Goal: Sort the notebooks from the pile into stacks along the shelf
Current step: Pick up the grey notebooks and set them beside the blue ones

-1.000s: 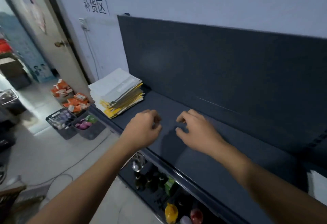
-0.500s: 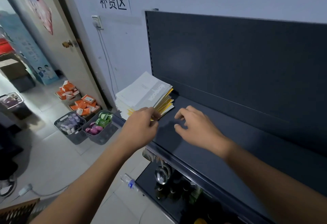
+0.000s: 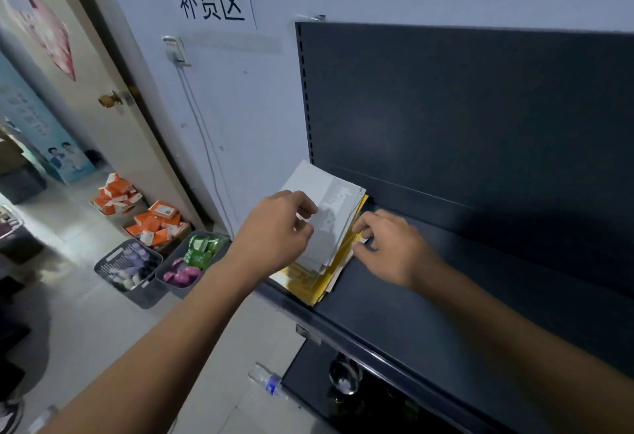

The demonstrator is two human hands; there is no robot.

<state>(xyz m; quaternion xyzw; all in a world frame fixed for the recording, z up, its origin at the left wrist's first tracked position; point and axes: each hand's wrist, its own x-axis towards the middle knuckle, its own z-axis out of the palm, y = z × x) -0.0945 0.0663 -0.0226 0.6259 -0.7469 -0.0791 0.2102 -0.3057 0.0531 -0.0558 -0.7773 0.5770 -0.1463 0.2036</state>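
The left hand (image 3: 274, 227) and right hand (image 3: 387, 245), which were over bare shelf (image 3: 446, 296) a moment ago, have reached the pile of notebooks (image 3: 329, 224) at its left end. The left hand curls on the top grey notebook (image 3: 338, 208). The right hand touches the pile's right edge, perhaps pinching a yellow cover (image 3: 346, 250). Sorting can begin.

This is a shop's restocking corner: a paper sign (image 3: 210, 3) on the wall reads 补货区, "restocking area". A dark metal retail shelf (image 3: 411, 313) with a slotted upright (image 3: 303, 90) carries a pile of notebooks (image 3: 338, 224). Beside it, grey baskets (image 3: 145, 296) of small packaged goods and heaps of orange boxes (image 3: 156, 224) stand on the tiled floor (image 3: 85, 330).
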